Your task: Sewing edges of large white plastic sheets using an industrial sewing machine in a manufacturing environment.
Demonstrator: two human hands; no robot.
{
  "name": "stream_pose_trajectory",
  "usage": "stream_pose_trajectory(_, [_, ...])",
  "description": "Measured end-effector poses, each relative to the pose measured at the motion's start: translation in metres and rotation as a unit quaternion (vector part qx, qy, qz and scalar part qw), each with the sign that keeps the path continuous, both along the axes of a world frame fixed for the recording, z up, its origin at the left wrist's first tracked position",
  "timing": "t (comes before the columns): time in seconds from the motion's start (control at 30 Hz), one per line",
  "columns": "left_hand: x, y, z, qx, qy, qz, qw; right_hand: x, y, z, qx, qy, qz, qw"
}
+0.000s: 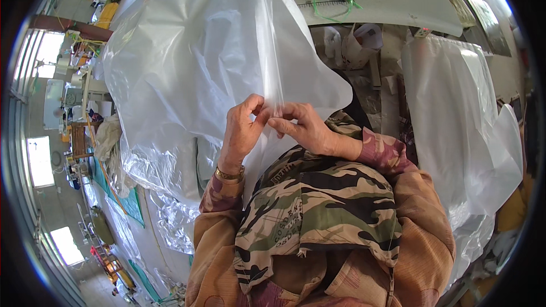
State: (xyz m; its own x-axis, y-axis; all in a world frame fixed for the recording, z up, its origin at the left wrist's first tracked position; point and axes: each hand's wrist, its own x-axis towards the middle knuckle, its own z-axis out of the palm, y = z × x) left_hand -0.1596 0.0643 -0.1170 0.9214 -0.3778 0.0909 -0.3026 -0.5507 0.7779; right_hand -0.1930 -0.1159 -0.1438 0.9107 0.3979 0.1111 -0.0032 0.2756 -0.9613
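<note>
Bag (216, 51) rises straight above both hands; left hand (242, 131) and right hand (304, 128) pinch its lower edge, fingertips touching.

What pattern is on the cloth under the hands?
Camouflage: green, black and tan patches on the camouflage cloth, seen best in the head view.
</note>
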Motion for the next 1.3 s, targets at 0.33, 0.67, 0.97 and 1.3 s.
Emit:
stream_pose_trajectory(0.33, [-0.006,0.006,-0.010,-0.109,0.064,0.059,0.990,-0.003,-0.004,0.003,-0.530,-0.230,0.024,0.816])
stream_pose_trajectory(0.67, [-0.013,0.003,0.001,-0.100,0.022,0.019,0.995,-0.013,0.006,0.008,-0.421,-0.399,-0.037,0.814])
stream_pose_trajectory(0.97, [-0.017,-0.002,-0.008,-0.169,0.091,0.046,0.980,-0.013,0.011,0.002,-0.398,-0.365,0.045,0.840])
stream_pose_trajectory(1.3, [-0.011,-0.010,-0.017,-0.153,0.096,0.096,0.979,-0.009,0.012,-0.010,-0.425,-0.390,0.071,0.814])
